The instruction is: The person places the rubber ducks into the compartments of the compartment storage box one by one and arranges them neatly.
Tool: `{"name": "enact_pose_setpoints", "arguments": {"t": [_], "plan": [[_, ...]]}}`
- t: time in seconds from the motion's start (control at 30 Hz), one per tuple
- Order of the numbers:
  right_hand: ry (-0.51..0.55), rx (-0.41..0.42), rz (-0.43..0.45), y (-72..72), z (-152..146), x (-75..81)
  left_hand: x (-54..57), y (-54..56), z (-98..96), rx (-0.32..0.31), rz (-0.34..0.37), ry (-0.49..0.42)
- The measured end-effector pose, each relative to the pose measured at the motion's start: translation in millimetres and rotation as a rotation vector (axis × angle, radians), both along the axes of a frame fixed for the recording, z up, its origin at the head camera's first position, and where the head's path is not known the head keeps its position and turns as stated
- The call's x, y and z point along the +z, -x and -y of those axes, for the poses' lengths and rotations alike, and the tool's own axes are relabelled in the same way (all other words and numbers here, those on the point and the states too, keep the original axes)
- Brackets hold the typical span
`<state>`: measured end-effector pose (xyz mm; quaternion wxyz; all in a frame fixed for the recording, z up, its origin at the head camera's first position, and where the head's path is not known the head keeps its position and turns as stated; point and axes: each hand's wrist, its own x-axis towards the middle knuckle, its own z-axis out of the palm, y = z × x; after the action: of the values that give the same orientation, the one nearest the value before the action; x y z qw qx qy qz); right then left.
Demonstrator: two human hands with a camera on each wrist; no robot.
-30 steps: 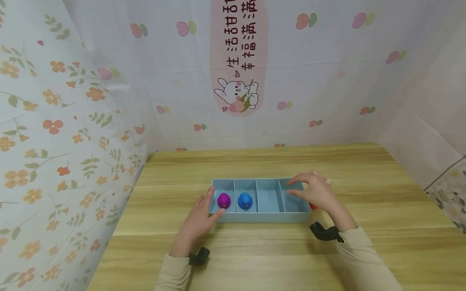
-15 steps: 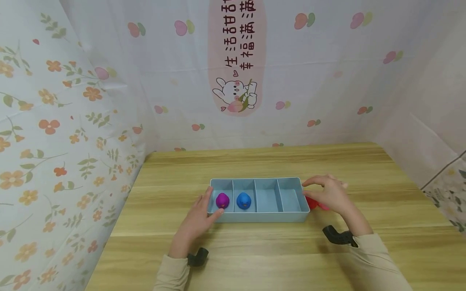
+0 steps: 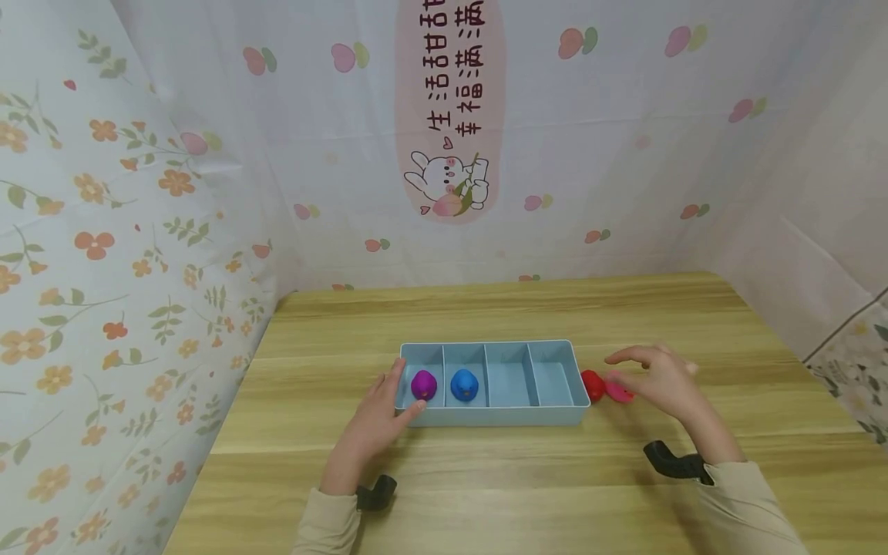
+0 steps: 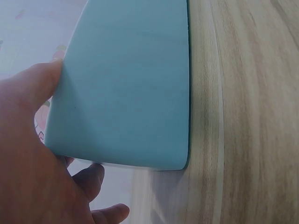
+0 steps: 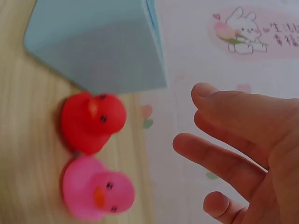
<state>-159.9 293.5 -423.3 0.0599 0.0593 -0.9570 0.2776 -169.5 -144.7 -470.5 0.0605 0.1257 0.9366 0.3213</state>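
A pale blue compartment box [image 3: 499, 417] lies on the wooden table. My left hand [image 3: 375, 415] holds its left front corner, thumb on the front rim and fingers along the left end. The leftmost compartment has a purple rubber duck [image 3: 424, 385] and the neighbouring one a blue rubber duck [image 3: 464, 385]. Just past the right end sit a red rubber duck [image 5: 91, 122] and a pink rubber duck [image 5: 98, 189], side by side. My right hand [image 3: 662, 383] hovers near the pink duck, thumb and fingers spread apart with nothing between them.
The two right compartments have bare floors. Behind the table [image 3: 486, 308] hangs a printed curtain [image 3: 312, 154] with a rabbit picture, and a floral curtain [image 3: 125, 270] borders the left side. Black camera mounts [image 3: 676, 461] sit on both wrists.
My right hand has moved rightward from above the box's rightmost compartment to beyond its end, uncovering the red and pink ducks. My left hand has stayed at the corner.
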Motion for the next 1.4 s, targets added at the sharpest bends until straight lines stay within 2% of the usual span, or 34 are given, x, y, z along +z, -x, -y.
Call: {"name": "enact_pose_setpoints", "arguments": {"t": [0.33,0.53,0.83,1.4], "plan": [[-0.047,-0.032,0.022,-4.2,-26.9,-14.9,1.7,-0.6,0.1,-0.006,-0.006,-0.009],[-0.033,-0.029,0.052,-6.4,-35.6,-26.4,2.9,-1.2,-0.7,-0.006,-0.001,-0.014],[-0.046,-0.029,0.111,-7.2,-40.8,-39.3,1.8,-0.7,-0.8,-0.003,-0.003,-0.012],[-0.038,-0.010,0.095,-7.8,-41.7,-54.9,0.2,-1.1,-0.5,-0.008,-0.018,-0.025]]}}
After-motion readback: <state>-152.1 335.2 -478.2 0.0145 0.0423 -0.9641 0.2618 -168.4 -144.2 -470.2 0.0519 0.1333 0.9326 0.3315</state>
